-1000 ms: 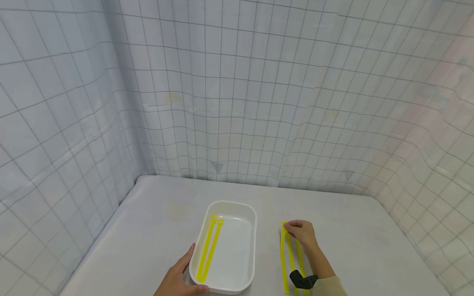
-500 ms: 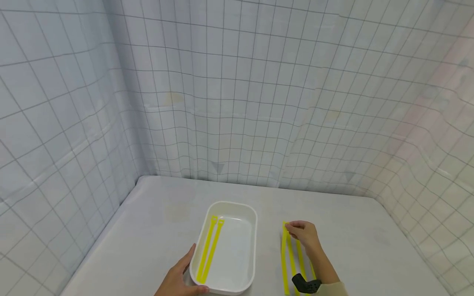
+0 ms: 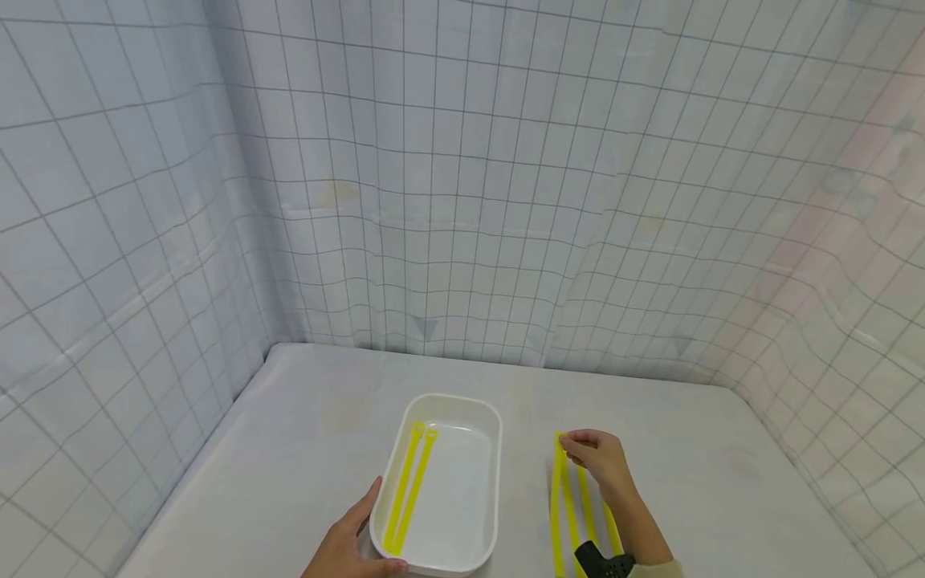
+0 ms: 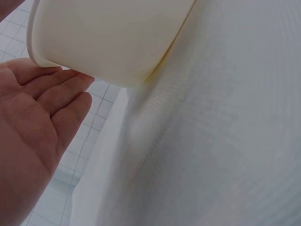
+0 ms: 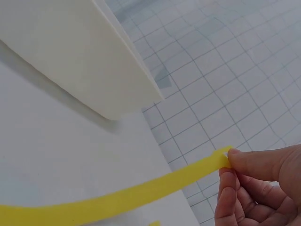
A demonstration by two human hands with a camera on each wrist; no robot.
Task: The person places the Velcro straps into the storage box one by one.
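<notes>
Thumb and fingertips of my right hand point(image 3: 600, 459) pinch the end of a yellow cable strap point(image 3: 556, 506), seen closely in the right wrist view as a flat band point(image 5: 122, 195) rising from the table to the fingers. Several more yellow straps point(image 3: 587, 506) lie beneath that hand and forearm, partly hidden. My left hand point(image 3: 347, 542) rests at the near left corner of a white tray point(image 3: 458, 490). Its straight fingers touch the outer wall, and its thumb lies along the front rim. Inside, two yellow straps point(image 3: 403, 486) with slotted heads lie side by side at the left.
The tray stands on a white-covered table point(image 3: 325, 409), left of the loose straps. White grid-patterned curtains point(image 3: 462, 201) enclose the back and both sides. A black band point(image 3: 603, 562) is on the right wrist.
The right hand has shifted slightly to the right, and the upper end of the pinched strap has moved with it. The left hand and tray stay in place.
</notes>
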